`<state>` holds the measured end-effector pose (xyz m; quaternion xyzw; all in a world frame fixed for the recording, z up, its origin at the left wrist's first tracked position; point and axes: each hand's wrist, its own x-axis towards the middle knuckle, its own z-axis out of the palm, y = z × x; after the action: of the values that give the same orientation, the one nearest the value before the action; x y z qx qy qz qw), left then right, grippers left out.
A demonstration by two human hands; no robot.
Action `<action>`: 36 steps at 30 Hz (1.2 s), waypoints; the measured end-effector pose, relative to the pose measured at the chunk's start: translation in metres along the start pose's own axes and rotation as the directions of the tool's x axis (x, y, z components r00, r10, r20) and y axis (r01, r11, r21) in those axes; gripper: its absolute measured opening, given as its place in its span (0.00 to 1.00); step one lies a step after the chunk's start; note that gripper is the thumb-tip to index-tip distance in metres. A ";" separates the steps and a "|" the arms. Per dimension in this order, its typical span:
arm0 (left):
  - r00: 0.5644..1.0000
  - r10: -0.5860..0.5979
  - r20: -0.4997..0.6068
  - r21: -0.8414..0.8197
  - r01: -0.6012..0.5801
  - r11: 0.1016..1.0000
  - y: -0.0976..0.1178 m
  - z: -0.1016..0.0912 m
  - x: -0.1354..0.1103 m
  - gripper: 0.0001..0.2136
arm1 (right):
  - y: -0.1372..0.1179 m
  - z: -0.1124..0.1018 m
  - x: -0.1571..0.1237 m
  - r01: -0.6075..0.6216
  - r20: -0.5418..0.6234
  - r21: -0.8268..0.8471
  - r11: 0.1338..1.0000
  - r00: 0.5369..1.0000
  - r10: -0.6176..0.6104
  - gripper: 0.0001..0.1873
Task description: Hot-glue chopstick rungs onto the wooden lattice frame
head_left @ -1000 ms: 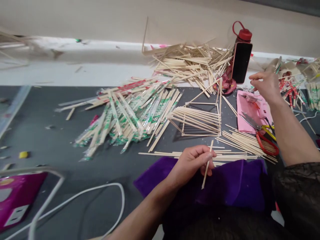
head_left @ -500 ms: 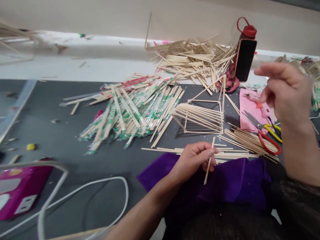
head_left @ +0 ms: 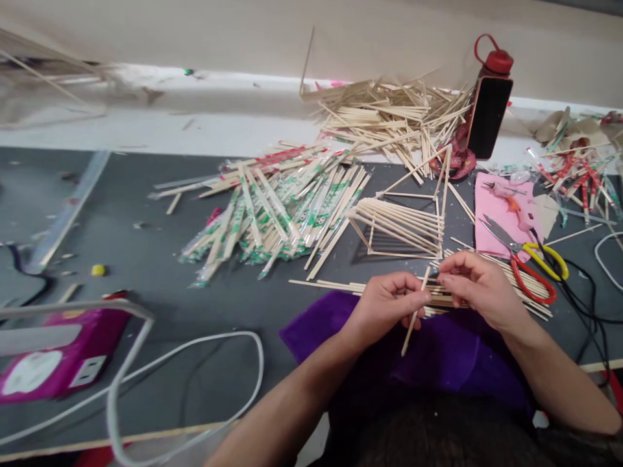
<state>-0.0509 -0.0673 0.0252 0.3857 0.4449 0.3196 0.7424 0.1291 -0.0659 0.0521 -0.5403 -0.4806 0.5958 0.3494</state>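
My left hand (head_left: 389,308) pinches a thin wooden stick (head_left: 415,318) that slants down over the purple cloth (head_left: 448,357). My right hand (head_left: 479,288) is beside it with its fingers curled, its fingertips at the stick's upper end. Both hands hover over a row of bare sticks (head_left: 341,285) on the dark table (head_left: 146,259). Just beyond them stands a glued frame of sticks (head_left: 402,224).
Wrapped chopsticks (head_left: 272,211) lie heaped at the centre, bare sticks (head_left: 389,120) behind. A red-capped bottle (head_left: 489,97) stands at the back right. Scissors (head_left: 530,263) and a glue gun (head_left: 509,194) rest on pink paper. White cable (head_left: 195,363) and a magenta power strip (head_left: 53,360) lie left.
My right hand has come down from near the bottle and pink paper to the stick held by my left hand. The view has shifted a little left.
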 end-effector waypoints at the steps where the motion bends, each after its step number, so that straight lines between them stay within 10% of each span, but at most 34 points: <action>1: 1.000 0.002 -0.002 0.005 -0.002 1.000 0.000 0.000 0.000 0.17 | 0.002 0.002 0.003 -0.022 0.021 0.041 0.999 1.000 0.021 0.11; 11: 0.994 0.060 -0.086 0.050 -0.056 0.997 -0.001 -0.001 -0.002 0.16 | 0.001 0.016 0.019 -0.026 0.183 0.054 0.998 0.983 0.016 0.11; 19: 0.988 0.147 -0.051 0.125 -0.139 0.982 0.008 -0.008 -0.004 0.11 | -0.003 0.021 0.013 0.150 0.034 -0.045 0.988 0.988 -0.148 0.08; 26: 0.999 -0.053 0.011 0.083 0.052 0.995 -0.001 -0.008 0.000 0.13 | 0.005 0.011 0.012 0.090 0.176 -0.005 0.996 0.980 -0.088 0.07; 36: 0.996 -0.035 -0.079 0.136 0.046 0.990 -0.004 0.000 0.001 0.13 | 0.006 0.010 0.011 0.099 0.104 -0.140 0.985 0.991 -0.085 0.06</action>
<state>-0.0503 -0.0680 0.0212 0.4143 0.5018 0.2876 0.7028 0.1181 -0.0590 0.0423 -0.5114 -0.5636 0.5684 0.3126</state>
